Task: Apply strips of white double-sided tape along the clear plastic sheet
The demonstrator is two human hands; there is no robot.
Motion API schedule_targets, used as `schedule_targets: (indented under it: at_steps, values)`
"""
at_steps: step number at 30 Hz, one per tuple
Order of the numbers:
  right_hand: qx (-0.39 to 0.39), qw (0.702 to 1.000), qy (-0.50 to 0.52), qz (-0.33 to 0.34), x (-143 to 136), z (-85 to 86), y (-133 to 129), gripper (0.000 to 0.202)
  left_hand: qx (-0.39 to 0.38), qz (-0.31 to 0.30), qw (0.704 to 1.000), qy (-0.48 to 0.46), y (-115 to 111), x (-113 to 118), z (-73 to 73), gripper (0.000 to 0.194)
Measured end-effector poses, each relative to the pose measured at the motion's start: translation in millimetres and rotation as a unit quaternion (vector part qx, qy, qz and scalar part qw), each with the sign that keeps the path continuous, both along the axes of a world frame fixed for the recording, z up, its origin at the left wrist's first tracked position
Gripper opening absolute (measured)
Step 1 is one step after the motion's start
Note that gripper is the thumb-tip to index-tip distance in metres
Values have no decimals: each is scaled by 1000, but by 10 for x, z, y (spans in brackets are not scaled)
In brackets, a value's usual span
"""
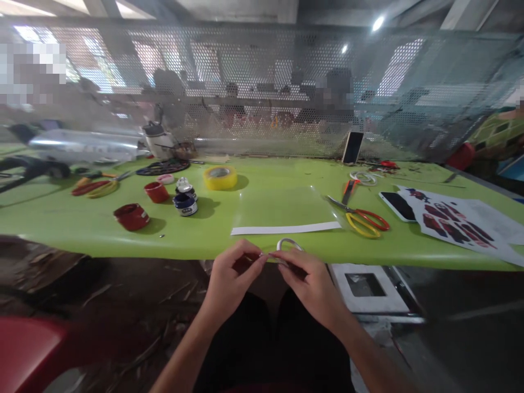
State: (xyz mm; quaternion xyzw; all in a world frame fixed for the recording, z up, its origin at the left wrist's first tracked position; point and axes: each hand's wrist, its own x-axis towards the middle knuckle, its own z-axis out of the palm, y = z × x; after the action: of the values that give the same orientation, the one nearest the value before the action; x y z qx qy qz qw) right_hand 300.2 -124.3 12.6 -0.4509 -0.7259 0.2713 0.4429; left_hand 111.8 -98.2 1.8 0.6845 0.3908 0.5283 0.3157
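Observation:
At the table's front edge, my left hand (235,270) and my right hand (308,273) are close together, fingertips almost meeting. The right one pinches a narrow white band (290,242) that curves up in a loop behind the fingers. Thumb and finger of the left hand are pressed together on something too small to make out, perhaps the band's end. Just beyond lies a clear plastic sheet (280,204) with a white strip (286,228) along its near edge. Scissors (362,219) with red and yellow handles lie open to its right, beside an orange cutter (349,191).
Red jars (131,216), a dark blue paint jar (185,205) and a yellow tape roll (220,178) stand left on the green table (196,234). Printed paper (458,218) and a phone (398,206) lie right. A perforated screen (254,82) rises behind; a red chair (30,349) is lower left.

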Motion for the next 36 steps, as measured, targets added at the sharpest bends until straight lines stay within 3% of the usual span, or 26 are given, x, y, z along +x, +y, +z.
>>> schedule_targets:
  at_steps: [4,9,16,22,27,31,36]
  values:
    - [-18,999,-39,-27,-8,66,84,27,48,16,999,5,41,-22,80,13]
    - [-44,998,-14,33,-30,106,217,22,130,54,990,2,153,-47,118,11]
    - [-65,996,-43,47,-94,126,397,21,200,87,976,-12,305,-71,28,19]
    - [-53,993,-87,62,-172,162,476,21,274,77,958,-35,333,-14,-55,31]
    - [-10,991,-133,24,-176,150,474,25,248,92,963,-54,382,-10,-39,28]
    - [55,992,-109,-15,-162,188,567,27,197,119,969,-90,468,47,-24,21]
    - [61,992,-101,43,-117,289,813,26,154,142,973,-99,617,87,-5,12]
